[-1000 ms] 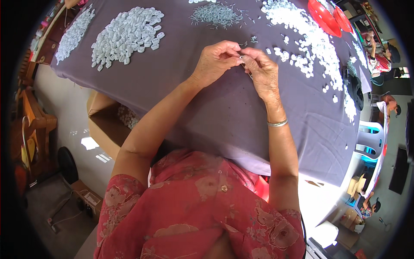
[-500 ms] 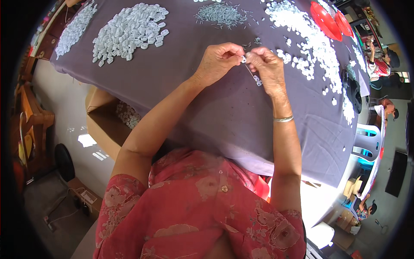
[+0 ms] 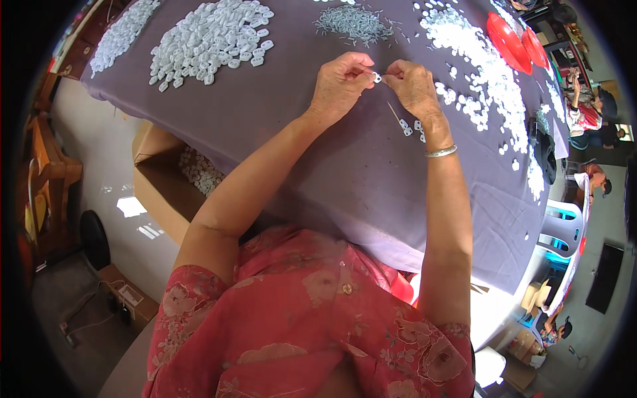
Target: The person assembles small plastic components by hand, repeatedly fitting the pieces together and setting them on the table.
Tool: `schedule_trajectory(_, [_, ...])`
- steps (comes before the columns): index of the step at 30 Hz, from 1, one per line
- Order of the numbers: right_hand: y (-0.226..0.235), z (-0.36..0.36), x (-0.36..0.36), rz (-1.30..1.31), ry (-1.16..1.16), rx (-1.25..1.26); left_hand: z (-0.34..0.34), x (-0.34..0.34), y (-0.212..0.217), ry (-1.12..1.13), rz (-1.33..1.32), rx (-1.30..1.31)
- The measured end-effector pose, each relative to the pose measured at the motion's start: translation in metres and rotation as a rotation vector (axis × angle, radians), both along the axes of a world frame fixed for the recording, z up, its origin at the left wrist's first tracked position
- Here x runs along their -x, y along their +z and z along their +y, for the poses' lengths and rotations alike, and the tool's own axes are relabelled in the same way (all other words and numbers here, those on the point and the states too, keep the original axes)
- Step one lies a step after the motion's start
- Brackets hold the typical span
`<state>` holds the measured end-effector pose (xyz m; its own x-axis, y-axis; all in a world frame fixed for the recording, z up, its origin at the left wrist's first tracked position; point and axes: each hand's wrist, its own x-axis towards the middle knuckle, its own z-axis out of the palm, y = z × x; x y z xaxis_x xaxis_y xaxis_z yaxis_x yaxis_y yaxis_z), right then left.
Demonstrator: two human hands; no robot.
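Note:
Over the table, my left hand pinches a small white plastic piece with a hole in it between thumb and fingertips. Close by on its right, my right hand has thumb and forefinger pressed together at the piece's edge; whatever they grip is too small to make out. On the cloth below lies a thin brownish stick, one end by a white plastic piece with holes. Another white piece lies partly hidden by my right wrist.
A purplish-grey cloth covers the table. White piece heaps stand far left and right, with a pile of small grey pins between. Red bowls sit far right. A cardboard box stands at left; other people are at right.
My hands have moved slightly up and a little apart from each other. The stick and white pieces below now show more clearly. The whole view has shifted slightly.

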<state>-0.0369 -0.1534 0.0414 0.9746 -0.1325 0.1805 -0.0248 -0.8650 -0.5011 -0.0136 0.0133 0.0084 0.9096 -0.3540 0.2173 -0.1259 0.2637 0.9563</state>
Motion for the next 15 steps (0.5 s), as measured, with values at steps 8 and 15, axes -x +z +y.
schedule_trajectory(8, [-0.004,-0.019,0.005,0.111,0.012,-0.594,0.0,-0.004,-0.003,-0.016,-0.005,0.009])
schedule_trajectory(15, [-0.001,-0.018,0.01,0.098,0.078,-0.497,-0.001,-0.005,-0.006,-0.013,-0.023,0.016])
